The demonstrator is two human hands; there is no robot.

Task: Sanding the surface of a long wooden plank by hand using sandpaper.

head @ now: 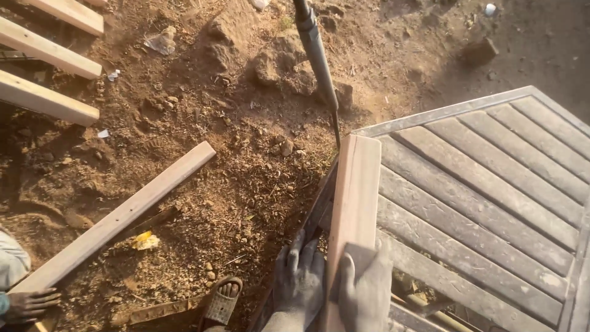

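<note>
A light wooden plank (354, 197) lies along the left edge of a grey slatted wooden panel (491, 184). My gloved right hand (367, 290) grips the plank's near end from above. My gloved left hand (299, 278) holds the plank's left side, its fingers lying up along a dark rail (318, 206) beneath it. A dark long tool (316, 55) reaches down from the top of the view, and its thin tip (337, 132) sits just at the plank's far end. Who holds that tool is hidden.
Bare dirt with stones and wood chips lies to the left. A long plank (117, 218) rests on it, with another person's hand (27, 304) at its near end. Three more boards (49, 55) lie top left. A sandalled foot (222, 301) stands beside my left hand.
</note>
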